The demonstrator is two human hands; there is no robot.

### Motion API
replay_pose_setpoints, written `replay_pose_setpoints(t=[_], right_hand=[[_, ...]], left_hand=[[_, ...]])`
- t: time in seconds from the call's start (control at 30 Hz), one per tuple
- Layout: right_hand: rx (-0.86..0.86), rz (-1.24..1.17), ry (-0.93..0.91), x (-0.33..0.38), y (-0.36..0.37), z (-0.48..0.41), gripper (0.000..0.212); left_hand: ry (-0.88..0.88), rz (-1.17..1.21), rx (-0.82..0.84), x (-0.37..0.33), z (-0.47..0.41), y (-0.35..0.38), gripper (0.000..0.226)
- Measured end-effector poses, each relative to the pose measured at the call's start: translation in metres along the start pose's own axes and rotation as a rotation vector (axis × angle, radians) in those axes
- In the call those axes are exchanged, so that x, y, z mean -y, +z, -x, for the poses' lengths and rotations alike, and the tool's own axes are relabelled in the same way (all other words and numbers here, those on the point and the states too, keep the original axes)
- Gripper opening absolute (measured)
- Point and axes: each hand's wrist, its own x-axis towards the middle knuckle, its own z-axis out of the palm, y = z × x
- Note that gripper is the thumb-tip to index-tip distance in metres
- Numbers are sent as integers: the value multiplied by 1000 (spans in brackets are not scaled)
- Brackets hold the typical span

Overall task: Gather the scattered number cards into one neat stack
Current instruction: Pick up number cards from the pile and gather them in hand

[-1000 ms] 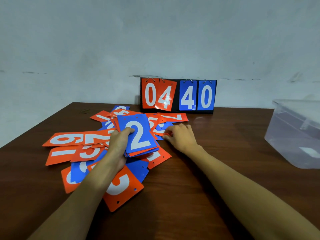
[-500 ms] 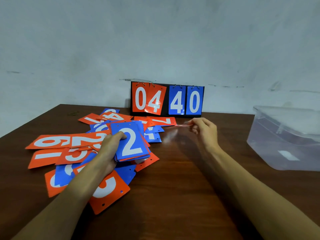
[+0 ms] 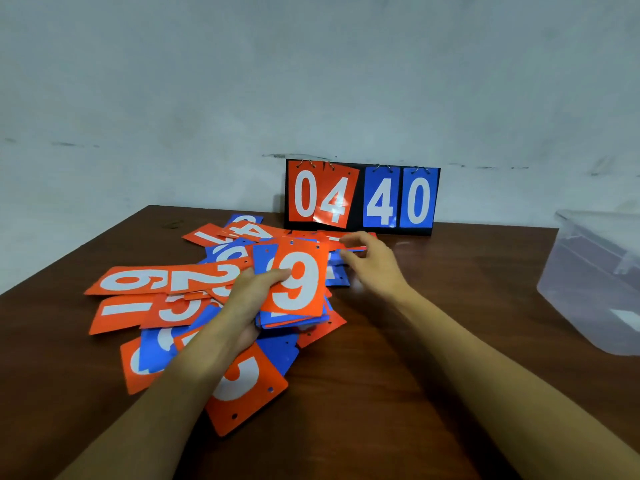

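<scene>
Orange and blue number cards (image 3: 138, 280) lie scattered and overlapping on the left half of the brown table (image 3: 398, 393). My left hand (image 3: 252, 299) grips a gathered stack (image 3: 298, 282) just above the pile, thumb on top; an orange 9 is the top card, with blue and orange cards beneath it. My right hand (image 3: 372, 263) reaches past the stack with its fingers loosely spread. Its fingertips touch an orange card (image 3: 353, 237) lying flat in front of the scoreboard. A large orange card (image 3: 242, 386) lies nearest me, partly under my left forearm.
A black flip scoreboard (image 3: 362, 197) showing 04 and 40 stands against the wall at the back. A translucent plastic bin (image 3: 599, 278) sits at the right edge of the table. The table's left edge runs diagonally beside the cards.
The stack's top card was a blue 2 and is now an orange 9. My right hand, which held a card up near the scoreboard, has come back down to the cards behind the stack.
</scene>
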Motion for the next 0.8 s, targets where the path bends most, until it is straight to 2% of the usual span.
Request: replay_pose_setpoints(t=[0.07, 0.13, 0.27, 0.4, 0.47, 0.7, 0.8], right_hand=[[49, 292, -86, -20, 2, -3, 24], [162, 481, -197, -35, 7, 0, 28], [226, 655, -280, -30, 3, 1, 39], [289, 784, -334, -20, -9, 4, 55], [320, 830, -340, -19, -15, 9, 58], [327, 1117, -493, -14, -40, 31, 39], [252, 1159, -439, -20, -56, 38, 32]], left_hand=[[-33, 153, -89, -1, -4, -2, 30], [-21, 246, -157, -1, -6, -5, 25], [-13, 296, -194, -3, -8, -9, 17], [-7, 251, -172, -4, -8, -6, 38], [3, 219, -165, -4, -7, -4, 41], [9, 134, -161, 1, -5, -1, 45], [8, 113, -147, 3, -4, -1, 48]])
